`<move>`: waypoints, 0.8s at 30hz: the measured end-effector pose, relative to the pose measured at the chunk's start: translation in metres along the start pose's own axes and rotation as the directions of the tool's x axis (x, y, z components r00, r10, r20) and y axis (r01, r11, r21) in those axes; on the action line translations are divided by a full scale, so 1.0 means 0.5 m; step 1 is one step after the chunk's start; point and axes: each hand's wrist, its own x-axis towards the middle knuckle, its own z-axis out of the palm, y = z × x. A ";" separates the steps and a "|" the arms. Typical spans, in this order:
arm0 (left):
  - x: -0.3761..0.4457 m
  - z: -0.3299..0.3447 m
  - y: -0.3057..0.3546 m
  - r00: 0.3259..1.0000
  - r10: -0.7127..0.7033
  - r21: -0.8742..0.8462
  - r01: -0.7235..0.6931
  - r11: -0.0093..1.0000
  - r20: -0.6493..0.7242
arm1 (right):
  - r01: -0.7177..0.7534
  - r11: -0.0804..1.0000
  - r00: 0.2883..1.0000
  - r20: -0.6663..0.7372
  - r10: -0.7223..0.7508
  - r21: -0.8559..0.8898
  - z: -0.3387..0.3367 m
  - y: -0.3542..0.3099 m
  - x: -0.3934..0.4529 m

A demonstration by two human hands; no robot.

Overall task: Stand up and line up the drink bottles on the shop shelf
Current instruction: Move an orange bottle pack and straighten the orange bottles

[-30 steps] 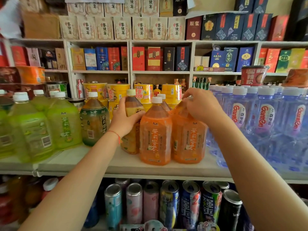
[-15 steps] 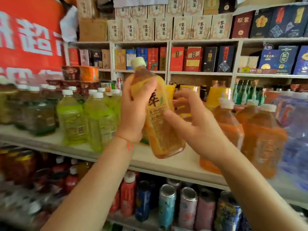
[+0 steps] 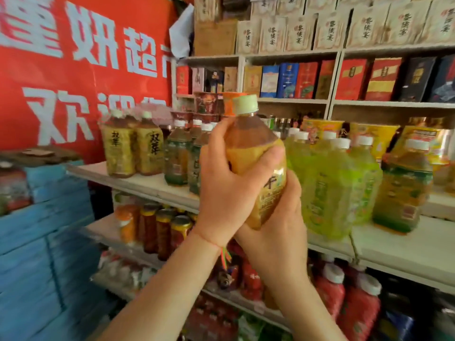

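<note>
Amber tea bottle (image 3: 256, 166) aloft before shelf (image 3: 152, 185), tilted slightly. Left hand (image 3: 229, 193) wrapped round its body, right hand (image 3: 278, 232) cupped under base, both grasping. Best carried left to matching yellow-label pair (image 3: 133, 146); set down upright, label forward, flush alongside.

Held bottle (image 3: 256, 153) before shelf (image 3: 152, 185); bottle pair (image 3: 133, 148) left, bottle row (image 3: 339, 183) right.

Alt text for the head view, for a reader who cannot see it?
Both hands hold a yellow-labelled tea bottle upright in front of a shop shelf: left hand wrapped round its side, right hand cupping its base. Green bottles stand behind; a red banner hangs left.
</note>
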 end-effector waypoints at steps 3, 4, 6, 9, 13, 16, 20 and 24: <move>0.054 -0.118 -0.051 0.999 -0.005 -0.050 0.007 0.999 0.045 | -0.051 0.982 0.998 -0.037 0.059 0.181 0.123 -0.042 0.013; 0.070 -0.154 -0.071 0.998 -0.024 -0.075 0.028 0.997 0.054 | -0.063 0.973 0.996 -0.049 0.076 0.222 0.159 -0.052 0.020; 0.103 -0.227 -0.134 0.996 -0.073 -0.044 0.075 0.996 0.042 | -0.063 0.963 0.994 -0.073 0.085 0.263 0.231 -0.068 0.039; 0.149 -0.329 -0.259 0.981 -0.184 0.110 0.189 0.976 -0.055 | -0.058 0.950 0.992 -0.093 0.090 0.306 0.335 -0.084 0.070; 0.219 -0.443 -0.397 0.953 -0.232 0.377 0.291 0.879 -0.196 | -0.035 0.947 0.993 -0.095 0.069 0.320 0.465 -0.099 0.122; 0.272 -0.498 -0.458 0.949 -0.215 0.454 0.301 0.839 -0.231 | -0.020 0.938 0.994 -0.090 0.054 0.347 0.559 -0.101 0.168; 0.356 -0.550 -0.541 0.963 -0.127 0.561 0.243 0.791 -0.238 | -0.015 0.955 0.995 -0.092 0.044 0.295 0.686 -0.087 0.227; 0.435 -0.581 -0.597 0.978 -0.097 0.577 0.189 0.794 -0.186 | -0.089 0.957 0.989 -0.085 0.117 0.278 0.789 -0.071 0.273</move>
